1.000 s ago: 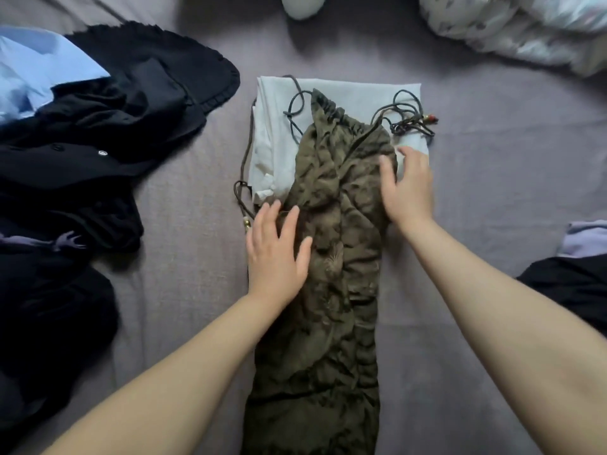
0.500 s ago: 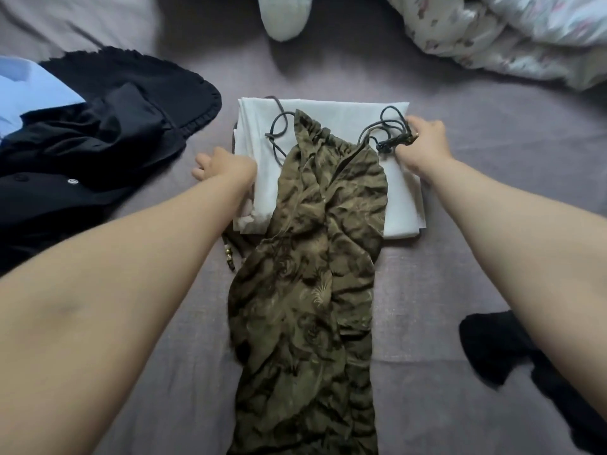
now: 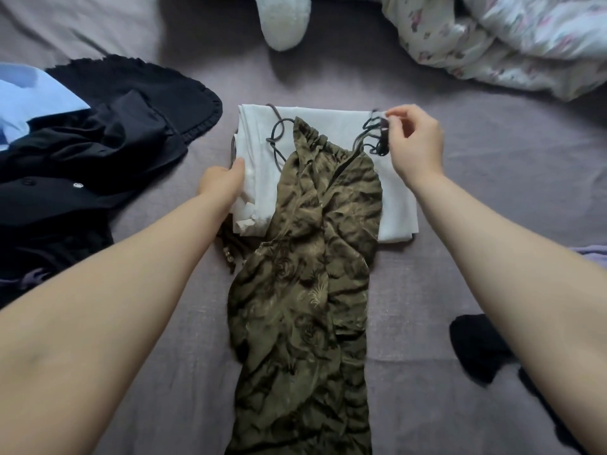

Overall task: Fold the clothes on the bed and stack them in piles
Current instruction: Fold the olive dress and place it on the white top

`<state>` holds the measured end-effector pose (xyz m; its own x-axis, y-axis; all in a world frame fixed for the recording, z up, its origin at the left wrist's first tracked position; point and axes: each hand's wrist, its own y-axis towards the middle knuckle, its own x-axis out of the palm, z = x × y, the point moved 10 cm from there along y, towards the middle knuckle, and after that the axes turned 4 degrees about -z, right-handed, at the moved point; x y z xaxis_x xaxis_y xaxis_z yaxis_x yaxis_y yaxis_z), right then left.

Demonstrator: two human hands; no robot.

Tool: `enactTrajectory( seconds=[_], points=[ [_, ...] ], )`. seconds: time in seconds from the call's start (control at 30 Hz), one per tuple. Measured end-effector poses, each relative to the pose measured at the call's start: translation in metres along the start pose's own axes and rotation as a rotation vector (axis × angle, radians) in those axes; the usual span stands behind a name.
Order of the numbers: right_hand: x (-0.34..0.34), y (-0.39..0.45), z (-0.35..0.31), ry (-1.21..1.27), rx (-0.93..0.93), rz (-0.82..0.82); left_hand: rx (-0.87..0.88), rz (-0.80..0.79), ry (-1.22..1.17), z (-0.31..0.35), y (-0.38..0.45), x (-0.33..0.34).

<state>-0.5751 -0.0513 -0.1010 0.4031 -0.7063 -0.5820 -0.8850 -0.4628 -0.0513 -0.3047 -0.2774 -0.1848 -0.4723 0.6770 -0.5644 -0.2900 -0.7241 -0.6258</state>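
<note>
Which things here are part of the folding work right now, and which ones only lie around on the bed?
In use:
- olive dress
- its cords, pinched by right hand
- folded white cloth, touched by left hand

Lying about:
- black clothes
- blue shirt
- floral duvet
- black sock

A: Light: dim, soft, cool. No glare anywhere on the bed sheet (image 3: 492, 178).

B: Source? Brightest patches lie beyond the white folded cloth (image 3: 397, 205), on the floral duvet (image 3: 512, 37). A broad soft shadow falls on the sheet just this side of the white plush object (image 3: 284, 21).

A: Black clothes pile (image 3: 82, 165), left of the white cloth, loses nearly all fold detail. Black garment (image 3: 479, 349) to its near right likewise.

B: Blur: right hand (image 3: 415, 142) fingertips smeared, cords beside them soft. Olive dress (image 3: 305, 290) over the cloth fairly crisp.

A: Wide-angle stretch: forearms balloon toward the near corners.
</note>
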Motion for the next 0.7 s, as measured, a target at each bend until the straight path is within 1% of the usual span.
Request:
enactTrajectory(
  seconds=[0.07, 0.1, 0.13, 0.2, 0.23, 0.27, 0.3, 0.37, 0.43, 0.57, 0.6, 0.63, 0.7],
  points=[
    [0.02, -0.009, -0.007, 0.192, 0.023, -0.133, 0.041, 0.031, 0.051, 0.004, -0.004, -0.006],
    [0.028, -0.014, -0.007, 0.25, 0.054, -0.181, 0.061, 0.036, 0.077, 0.007, -0.007, -0.009],
    [0.033, -0.018, -0.005, 0.277, 0.089, -0.21, 0.084, 0.035, 0.096, 0.009, -0.007, -0.01],
    [0.035, -0.025, 0.011, 0.261, 0.177, -0.203, 0.106, 0.021, 0.053, 0.009, -0.008, -0.013],
    [0.031, -0.025, 0.022, 0.199, 0.216, -0.174, 0.116, 0.012, 0.017, 0.01, -0.008, -0.016],
    [0.025, -0.024, 0.032, 0.085, 0.241, -0.155, 0.127, -0.008, -0.01, 0.009, -0.007, -0.015],
    [0.02, -0.024, 0.042, -0.068, 0.261, -0.173, 0.112, -0.035, -0.022, 0.006, -0.007, -0.013],
    [0.018, -0.029, 0.056, -0.306, 0.311, -0.28, 0.06, -0.083, -0.009, -0.005, -0.008, -0.006],
    [0.016, -0.031, 0.065, -0.396, 0.345, -0.341, 0.01, -0.158, 0.031, -0.018, -0.015, 0.005],
    [0.02, -0.017, 0.071, -0.537, 0.316, -0.446, 0.071, -0.186, 0.14, -0.025, -0.021, 0.012],
    [0.017, -0.01, 0.068, -0.558, 0.294, -0.419, 0.066, -0.215, 0.128, -0.028, -0.021, 0.013],
    [0.009, -0.003, 0.064, -0.57, 0.278, -0.343, 0.049, -0.251, 0.115, -0.029, -0.022, 0.015],
    [-0.012, 0.004, 0.05, -0.529, 0.269, -0.139, 0.034, -0.305, 0.148, -0.033, -0.022, 0.019]
  ],
)
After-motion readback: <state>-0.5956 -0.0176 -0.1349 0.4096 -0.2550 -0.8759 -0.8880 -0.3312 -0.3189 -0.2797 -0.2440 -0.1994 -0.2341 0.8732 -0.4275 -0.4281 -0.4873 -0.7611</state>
